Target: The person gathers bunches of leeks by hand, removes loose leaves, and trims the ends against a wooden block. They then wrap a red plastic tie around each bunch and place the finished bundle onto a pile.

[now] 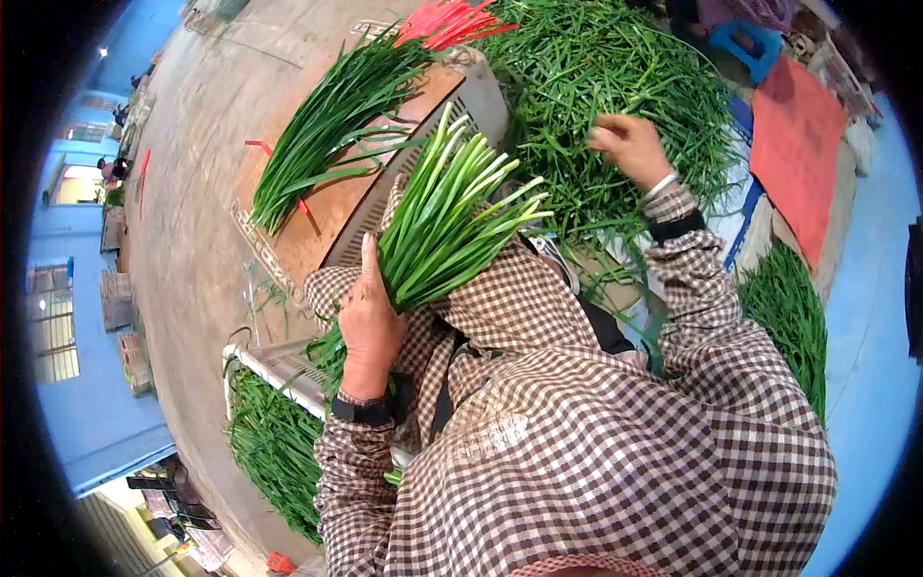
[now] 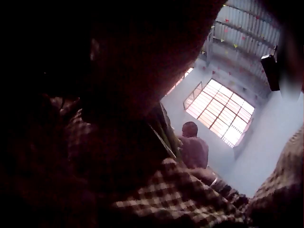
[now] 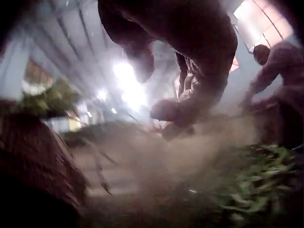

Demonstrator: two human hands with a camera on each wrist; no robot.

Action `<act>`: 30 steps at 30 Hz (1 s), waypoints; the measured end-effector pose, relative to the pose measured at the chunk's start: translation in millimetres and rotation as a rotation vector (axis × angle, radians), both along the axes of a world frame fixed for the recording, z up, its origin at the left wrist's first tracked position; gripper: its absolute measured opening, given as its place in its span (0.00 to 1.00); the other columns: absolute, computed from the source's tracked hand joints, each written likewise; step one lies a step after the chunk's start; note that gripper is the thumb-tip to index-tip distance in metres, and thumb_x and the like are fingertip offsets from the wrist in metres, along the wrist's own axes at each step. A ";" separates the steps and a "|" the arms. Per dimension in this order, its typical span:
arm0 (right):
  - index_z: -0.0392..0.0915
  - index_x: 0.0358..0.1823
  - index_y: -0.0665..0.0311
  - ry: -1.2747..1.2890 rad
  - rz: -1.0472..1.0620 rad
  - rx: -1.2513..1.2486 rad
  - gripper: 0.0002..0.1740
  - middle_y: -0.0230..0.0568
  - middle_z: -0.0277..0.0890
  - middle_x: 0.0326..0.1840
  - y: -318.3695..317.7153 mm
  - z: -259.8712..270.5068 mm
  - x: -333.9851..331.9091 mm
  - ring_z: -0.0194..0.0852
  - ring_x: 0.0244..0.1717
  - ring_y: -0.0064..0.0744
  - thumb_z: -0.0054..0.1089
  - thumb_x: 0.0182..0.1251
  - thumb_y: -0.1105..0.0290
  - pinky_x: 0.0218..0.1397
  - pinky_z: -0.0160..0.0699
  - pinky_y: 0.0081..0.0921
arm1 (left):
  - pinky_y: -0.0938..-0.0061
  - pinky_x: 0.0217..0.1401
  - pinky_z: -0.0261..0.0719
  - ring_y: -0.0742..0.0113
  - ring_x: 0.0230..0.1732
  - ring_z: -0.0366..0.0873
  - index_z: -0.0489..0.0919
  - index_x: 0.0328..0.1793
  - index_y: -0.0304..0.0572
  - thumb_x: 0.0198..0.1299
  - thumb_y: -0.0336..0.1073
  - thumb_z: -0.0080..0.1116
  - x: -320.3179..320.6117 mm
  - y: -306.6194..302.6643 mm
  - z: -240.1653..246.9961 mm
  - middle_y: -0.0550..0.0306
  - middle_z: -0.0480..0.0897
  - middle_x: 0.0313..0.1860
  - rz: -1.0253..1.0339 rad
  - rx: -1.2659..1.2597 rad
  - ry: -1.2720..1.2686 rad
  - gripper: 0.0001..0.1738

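My left hand (image 1: 371, 317) grips a bunch of garlic chives (image 1: 452, 221) above the checked lap, its index finger pointing up along the leaves. The pale stem ends fan out away from me. My right hand (image 1: 632, 149) hangs over a big loose pile of chives (image 1: 601, 72), fingers loosely curved. In the right wrist view its thumb and fingers (image 3: 209, 90) stand apart with nothing visible between them. The left wrist view is mostly dark, and the held bunch barely shows there.
A laid-out bundle of chives (image 1: 332, 125) lies on a wooden board (image 1: 322, 226) over a crate, with red ties (image 1: 447, 24) at its far end. More chives fill a white basket (image 1: 274, 452) at left and lie at right (image 1: 788, 322). A blue stool (image 1: 748, 48) stands behind.
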State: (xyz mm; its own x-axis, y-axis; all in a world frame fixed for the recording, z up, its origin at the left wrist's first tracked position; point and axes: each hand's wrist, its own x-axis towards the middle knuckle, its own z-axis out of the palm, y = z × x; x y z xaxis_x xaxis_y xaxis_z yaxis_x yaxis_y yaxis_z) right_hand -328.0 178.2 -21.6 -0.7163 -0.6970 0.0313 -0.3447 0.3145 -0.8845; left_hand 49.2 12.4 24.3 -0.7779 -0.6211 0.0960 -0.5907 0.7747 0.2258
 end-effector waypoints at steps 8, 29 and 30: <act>0.73 0.40 0.67 0.261 0.412 -0.387 0.14 0.46 0.73 0.34 -20.1 54.7 134.9 0.76 0.36 0.40 0.62 0.53 0.69 0.40 0.75 0.30 | 0.57 0.26 0.71 0.42 0.25 0.76 0.40 0.76 0.42 0.43 0.29 0.65 5.2 -1.9 -12.5 0.43 0.80 0.28 0.112 -0.037 0.108 0.57; 0.75 0.40 0.73 -0.250 0.275 -0.077 0.13 0.40 0.78 0.30 -48.8 44.8 72.3 0.76 0.29 0.24 0.58 0.63 0.68 0.35 0.77 0.22 | 0.63 0.37 0.77 0.48 0.39 0.77 0.68 0.62 0.43 0.42 0.29 0.62 12.2 -4.2 -26.6 0.49 0.77 0.41 0.040 -0.223 0.076 0.35; 0.76 0.41 0.73 -0.447 0.361 -0.040 0.13 0.41 0.79 0.31 -59.1 34.9 73.7 0.77 0.30 0.24 0.59 0.61 0.68 0.36 0.77 0.22 | 0.63 0.37 0.77 0.48 0.39 0.77 0.68 0.62 0.43 0.42 0.29 0.62 11.7 -4.1 -27.0 0.49 0.77 0.41 0.040 -0.226 0.078 0.35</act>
